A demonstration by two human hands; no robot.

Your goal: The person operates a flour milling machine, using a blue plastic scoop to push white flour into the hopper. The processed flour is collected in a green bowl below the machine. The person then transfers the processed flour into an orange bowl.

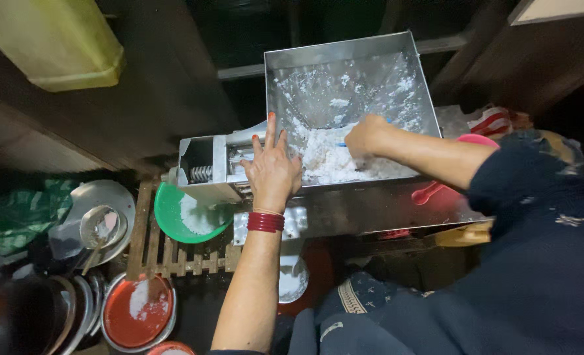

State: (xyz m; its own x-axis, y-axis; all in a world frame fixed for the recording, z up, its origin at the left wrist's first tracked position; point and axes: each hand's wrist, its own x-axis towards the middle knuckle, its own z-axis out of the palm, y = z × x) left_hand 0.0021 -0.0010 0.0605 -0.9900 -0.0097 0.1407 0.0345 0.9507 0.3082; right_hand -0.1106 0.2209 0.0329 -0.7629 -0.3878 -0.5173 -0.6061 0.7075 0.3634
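My left hand point(272, 167) lies flat, fingers spread, on the rim of a steel machine point(206, 167) where its hopper meets the screw housing; red bangles circle the wrist. My right hand point(365, 136) is down in the steel hopper point(344, 66), closed around a small blue-handled tool and pressing into a heap of white grated material point(328, 161). Under the machine's outlet stands a green bowl point(173, 220) with some of the same white material in it.
A wooden slatted rack point(173, 260) carries the green bowl. Steel plates and a ladle point(98, 227) lie at the left, a red-lined basin point(137, 315) below. A pink scoop point(430, 192) rests right of the machine, a yellow container point(55, 43) at the top left.
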